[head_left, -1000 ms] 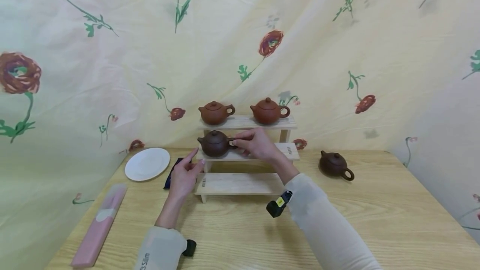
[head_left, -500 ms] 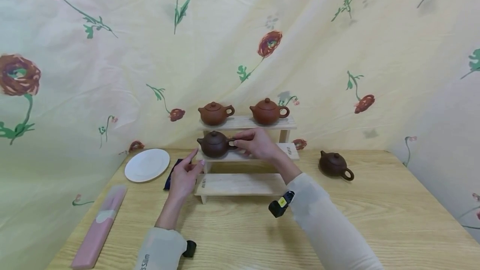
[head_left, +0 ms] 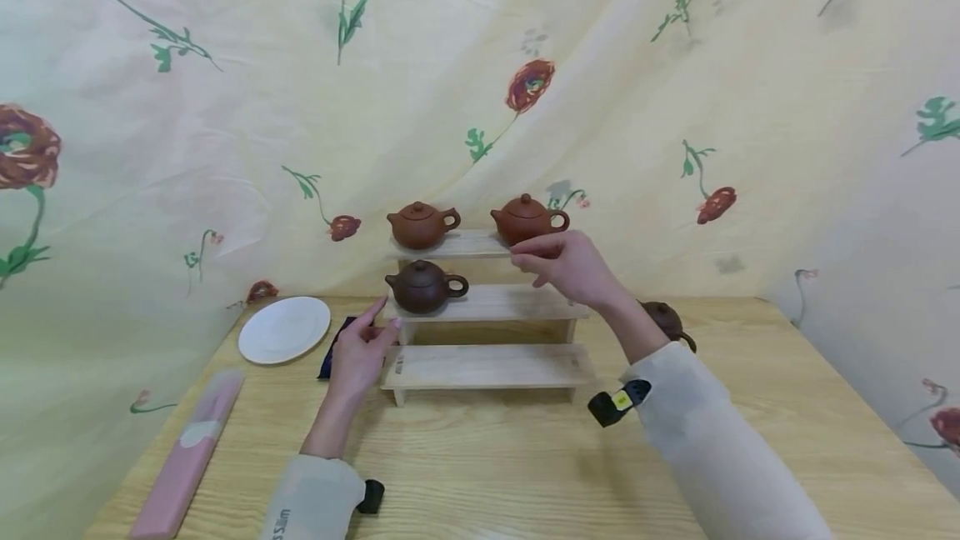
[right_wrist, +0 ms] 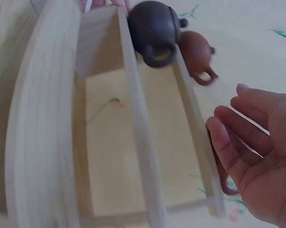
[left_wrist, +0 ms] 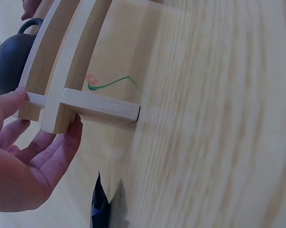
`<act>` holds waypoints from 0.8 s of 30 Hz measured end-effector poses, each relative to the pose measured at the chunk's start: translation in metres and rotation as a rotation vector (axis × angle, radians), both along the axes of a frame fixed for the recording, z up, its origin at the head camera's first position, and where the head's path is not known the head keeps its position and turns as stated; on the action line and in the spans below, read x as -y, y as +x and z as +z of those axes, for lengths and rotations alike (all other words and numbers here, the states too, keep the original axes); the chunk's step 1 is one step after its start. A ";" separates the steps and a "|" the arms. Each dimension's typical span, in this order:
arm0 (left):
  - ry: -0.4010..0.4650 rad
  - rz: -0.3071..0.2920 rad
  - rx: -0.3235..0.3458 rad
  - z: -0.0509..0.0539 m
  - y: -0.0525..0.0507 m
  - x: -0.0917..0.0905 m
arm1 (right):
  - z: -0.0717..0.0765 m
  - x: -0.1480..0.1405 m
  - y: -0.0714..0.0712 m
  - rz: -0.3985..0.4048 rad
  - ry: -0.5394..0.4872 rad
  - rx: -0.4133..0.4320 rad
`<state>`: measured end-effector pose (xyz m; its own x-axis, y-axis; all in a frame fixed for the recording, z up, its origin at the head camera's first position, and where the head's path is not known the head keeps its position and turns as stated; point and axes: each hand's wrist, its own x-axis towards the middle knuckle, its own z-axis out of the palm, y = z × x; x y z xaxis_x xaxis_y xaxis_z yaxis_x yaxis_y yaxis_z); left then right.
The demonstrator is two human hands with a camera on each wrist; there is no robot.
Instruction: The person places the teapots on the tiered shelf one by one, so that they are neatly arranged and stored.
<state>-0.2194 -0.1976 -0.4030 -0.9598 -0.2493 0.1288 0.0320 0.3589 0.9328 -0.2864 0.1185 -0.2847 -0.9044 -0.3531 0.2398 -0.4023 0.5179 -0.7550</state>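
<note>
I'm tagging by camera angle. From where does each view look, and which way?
Head: worn on the head, facing forward and down at the stand; shows the left hand, right hand and sleeves.
Left wrist: worn there, facing the stand's left end; shows the left hand.
Right wrist: worn there, looking along the stand toward its left end; shows the right hand and, blurred, probably the left.
Head and right wrist share the dark teapot on the stand.
</note>
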 end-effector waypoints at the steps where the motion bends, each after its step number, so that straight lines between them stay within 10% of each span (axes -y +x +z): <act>1: 0.004 0.001 -0.002 0.000 0.000 0.000 | 0.001 -0.006 0.001 -0.009 0.000 -0.008; 24: 0.007 0.000 0.025 0.003 0.000 -0.001 | -0.062 -0.156 0.041 -0.256 -0.198 0.045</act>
